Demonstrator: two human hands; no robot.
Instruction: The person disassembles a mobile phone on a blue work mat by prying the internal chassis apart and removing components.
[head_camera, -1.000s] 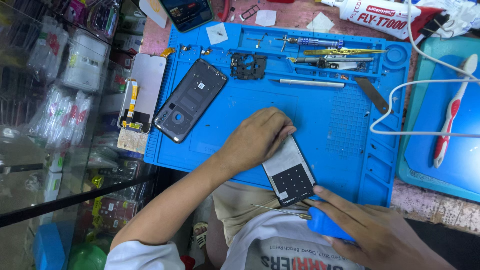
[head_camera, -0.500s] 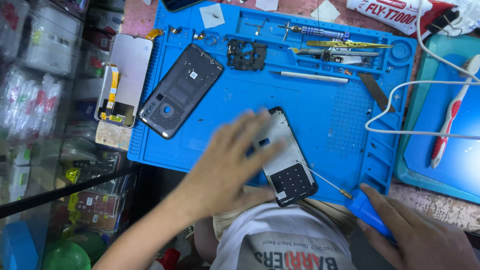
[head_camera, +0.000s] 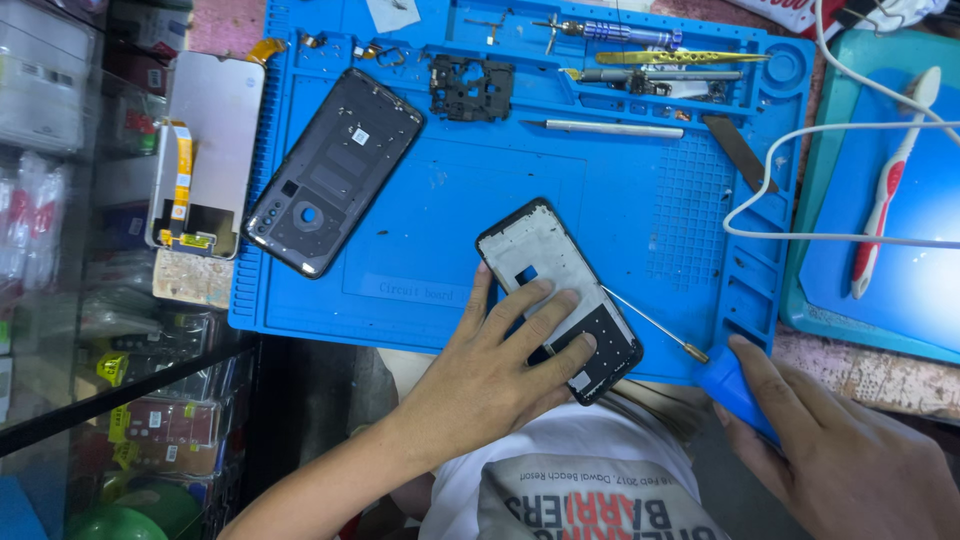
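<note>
Phone frame (head_camera: 556, 290) lies flat on the blue ribbed silicone mat (head_camera: 620, 210), near its front edge, long axis diagonal: top end toward upper left, bottom toward lower right. Left hand (head_camera: 490, 375) rests on its lower half, fingers (head_camera: 530, 305) spread wide, pressing, not gripping. Right hand (head_camera: 840, 450) wraps a blue-handled screwdriver (head_camera: 735, 385), thin metal shaft just beside the frame's right edge. Dark back cover (head_camera: 330, 170) further left, well apart. Tweezers (head_camera: 680, 57) and black bracket (head_camera: 470, 88) in the top trays. White cable (head_camera: 800, 180) loops over the right edge.

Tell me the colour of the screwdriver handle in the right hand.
Blue. The screwdriver handle sits in the right hand, clearest in the head view.
</note>
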